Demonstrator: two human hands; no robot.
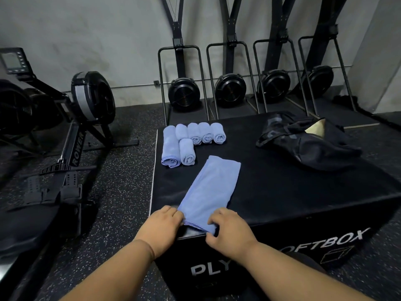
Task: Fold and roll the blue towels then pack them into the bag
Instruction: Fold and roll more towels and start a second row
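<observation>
Both bare forearms reach forward and converge slightly, wrists close together. The left hand (161,223) lies knuckles up, its fingers curled under at the tips in a pinching grip. The right hand (229,230) sits just beside it, also palm down, fingers bent and thumb tucked below in a matching grip.

From my feed the room looks dim and flat, lit softly from overhead with faint shadows. Wide-angle bending curves the edges, strongest at 3 and 9 o'clock. The picture is slightly soft and dark areas lose detail.
</observation>
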